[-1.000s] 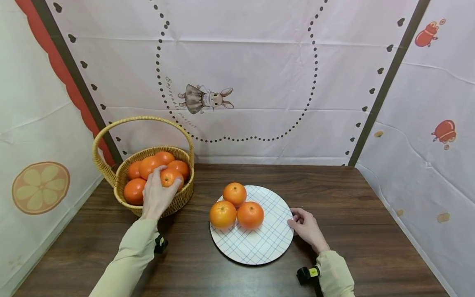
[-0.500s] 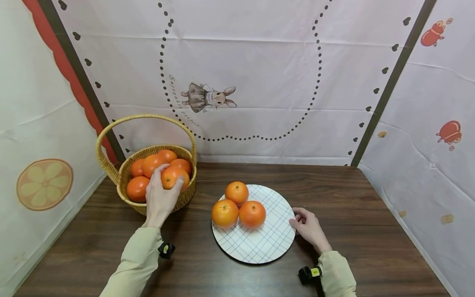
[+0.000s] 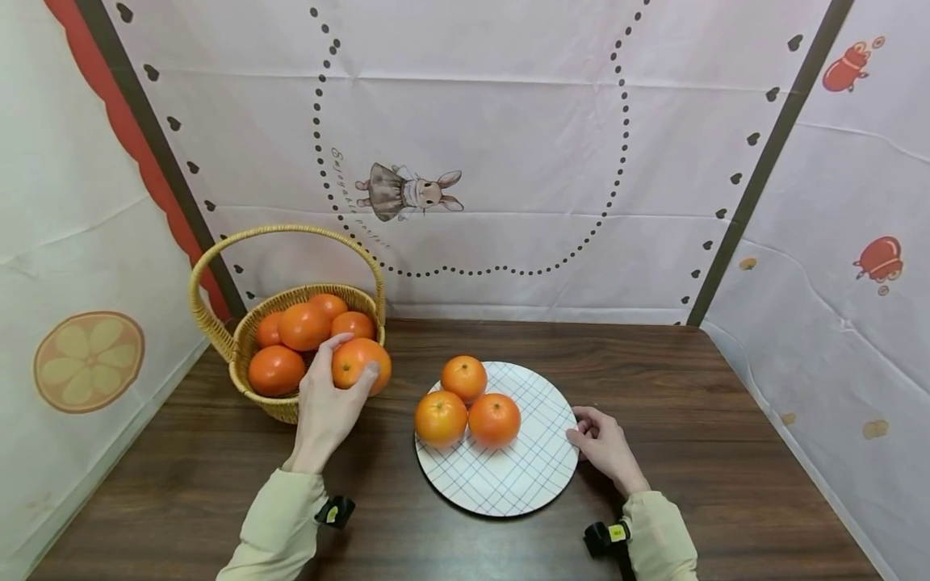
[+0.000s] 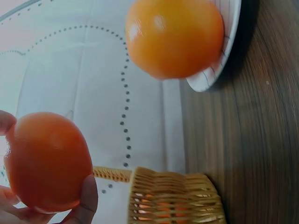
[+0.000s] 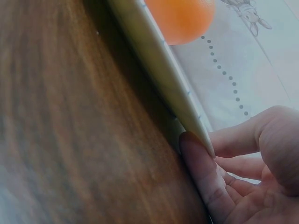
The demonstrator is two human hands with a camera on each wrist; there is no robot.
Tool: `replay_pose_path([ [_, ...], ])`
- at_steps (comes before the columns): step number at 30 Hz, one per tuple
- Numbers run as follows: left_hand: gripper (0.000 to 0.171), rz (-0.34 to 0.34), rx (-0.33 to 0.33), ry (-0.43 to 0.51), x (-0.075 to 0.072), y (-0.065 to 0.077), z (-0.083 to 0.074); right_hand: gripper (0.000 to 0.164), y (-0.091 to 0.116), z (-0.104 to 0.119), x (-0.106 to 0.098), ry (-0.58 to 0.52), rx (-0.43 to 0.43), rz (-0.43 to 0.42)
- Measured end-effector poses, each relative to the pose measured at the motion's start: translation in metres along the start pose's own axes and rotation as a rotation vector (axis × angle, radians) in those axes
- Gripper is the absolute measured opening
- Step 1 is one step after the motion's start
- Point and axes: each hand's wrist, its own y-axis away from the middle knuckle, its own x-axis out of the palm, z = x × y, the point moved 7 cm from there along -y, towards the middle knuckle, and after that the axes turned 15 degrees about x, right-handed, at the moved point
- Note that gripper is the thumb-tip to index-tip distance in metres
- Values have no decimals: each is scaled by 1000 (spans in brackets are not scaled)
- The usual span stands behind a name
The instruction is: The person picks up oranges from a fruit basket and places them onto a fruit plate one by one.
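Observation:
My left hand [image 3: 327,411] grips an orange [image 3: 366,363] between thumb and fingers, over the right front rim of the wicker basket [image 3: 286,410]. In the left wrist view the held orange [image 4: 49,161] appears apart from the basket, fingers curled round its sides. Several more oranges [image 3: 277,371] lie in the basket. My right hand [image 3: 606,448] pinches the right rim of a white plate [image 3: 534,460] with a blue check pattern; the right wrist view shows thumb and finger on either side of the rim [image 5: 196,121]. Three oranges [image 3: 494,420] sit together on the plate's left part.
The basket's tall looped handle [image 3: 283,230] rises above it. A dark wood-grain table [image 3: 697,403] lies beneath everything. White printed cloth [image 3: 494,161] stands behind and along both sides.
My left hand has lifted an orange out of the pile and carried it right, to the basket's edge. The right hand stays at the plate rim. The head view has shifted slightly.

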Motion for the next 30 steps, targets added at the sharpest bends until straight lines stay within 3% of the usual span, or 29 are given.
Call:
replay_pose_path([
  [12,52,88,48,10,8,12,-31,39,-1,-3,-1,0,21,-2],
  [19,53,135,109,8,19,25,-48,39,-1,-2,0,-5,23,4],
  [30,56,197,136,0,34,37,-68,39,-1,-2,0,1,21,0],
])
